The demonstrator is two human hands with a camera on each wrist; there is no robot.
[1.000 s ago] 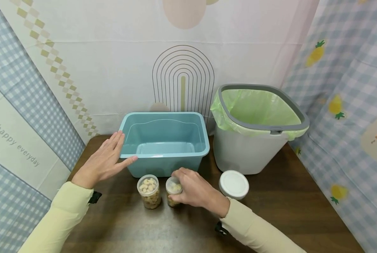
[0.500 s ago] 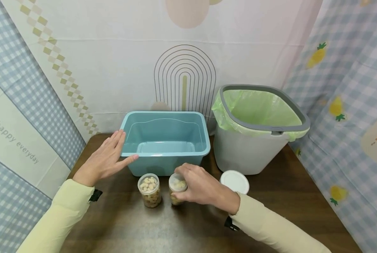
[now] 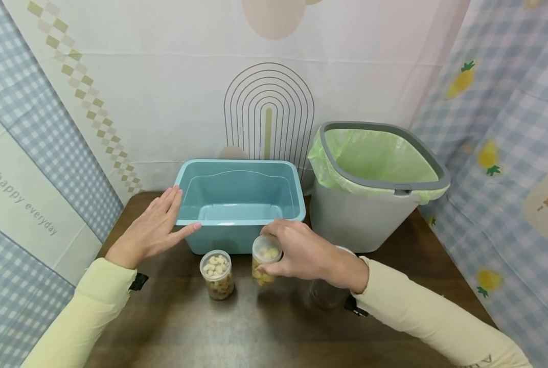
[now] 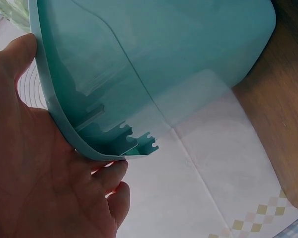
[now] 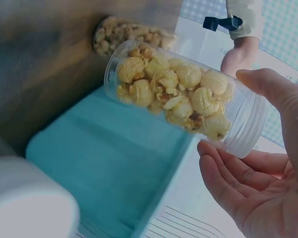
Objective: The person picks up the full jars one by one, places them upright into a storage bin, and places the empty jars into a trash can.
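Head view first, and we take the rectangular teal plastic tub as our landmark: our right hand has its thumb and fingers curled round the small clear plastic jar of popcorn, gripping it by its upper end, just in front of the tub's near wall and lifted clear of the dark wooden table. On the right wrist view that jar lies tilted, lidless by the look of its bare threaded mouth, though we cannot be sure. We judge it light and stiff, smooth enough to slip, so a grip round the wall just below the threads suits it best, and keeping the mouth up matters since loose popcorn would spill easily. A second clear jar of popcorn stands on the table in front of the tub, just left of the held one. Our left hand lies flat and open against the tub's left end, fingers straight, thumb under the rim; the left wrist view shows the palm pressed to that rim. Right of the tub stands a grey bin lined with a green bag.
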